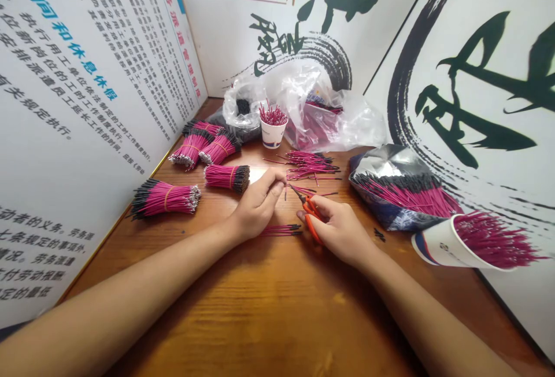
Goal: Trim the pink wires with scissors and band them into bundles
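Observation:
My right hand (338, 229) grips orange-handled snips (312, 218), their small metal tips pointing toward my left hand (259, 203). The left fingers are curled together, and whatever they pinch is too thin to make out. Just below my hands lies a small bunch of pink wires (281, 230) with black ends. A loose pile of similar wires (310, 166) sits just beyond the snips. Left of my hands lies a banded wire bundle (226, 178), and a larger one (165, 199) lies farther left.
Several more bundles lie at the far left of the wooden table (277, 319). Clear plastic bags (303, 105) and an upright paper cup (273, 133) of wires stand behind. A foil bag (390, 163) and a tipped paper cup (442, 244) lie right. Printed wall panels (87, 76) enclose the table.

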The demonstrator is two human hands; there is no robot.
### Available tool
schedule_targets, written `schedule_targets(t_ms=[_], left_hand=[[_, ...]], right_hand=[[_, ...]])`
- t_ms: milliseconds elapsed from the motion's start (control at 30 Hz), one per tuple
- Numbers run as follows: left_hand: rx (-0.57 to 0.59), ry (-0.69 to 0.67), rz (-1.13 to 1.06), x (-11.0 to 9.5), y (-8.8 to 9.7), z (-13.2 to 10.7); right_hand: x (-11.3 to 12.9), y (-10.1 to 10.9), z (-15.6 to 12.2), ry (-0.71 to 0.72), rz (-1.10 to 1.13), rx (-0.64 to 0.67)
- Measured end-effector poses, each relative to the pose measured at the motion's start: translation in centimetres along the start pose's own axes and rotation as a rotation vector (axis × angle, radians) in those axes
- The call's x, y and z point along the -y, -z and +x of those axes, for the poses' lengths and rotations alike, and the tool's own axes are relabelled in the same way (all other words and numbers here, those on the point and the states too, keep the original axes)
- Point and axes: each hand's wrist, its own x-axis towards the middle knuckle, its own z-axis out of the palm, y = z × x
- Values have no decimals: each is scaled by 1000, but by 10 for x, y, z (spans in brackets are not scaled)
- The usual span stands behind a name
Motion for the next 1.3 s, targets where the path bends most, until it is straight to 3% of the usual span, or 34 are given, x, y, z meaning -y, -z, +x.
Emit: schedule_targets(t_ms=[400,633,1300], left_hand=[[19,-8,-10,3,0,-1],[27,-43,38,3,0,-2],[-36,-71,37,-1,-2,1]], right_hand=[[2,1,-2,-7,20,32],[0,6,0,-40,-35,-35],[0,4,0,-10,-42,7]])
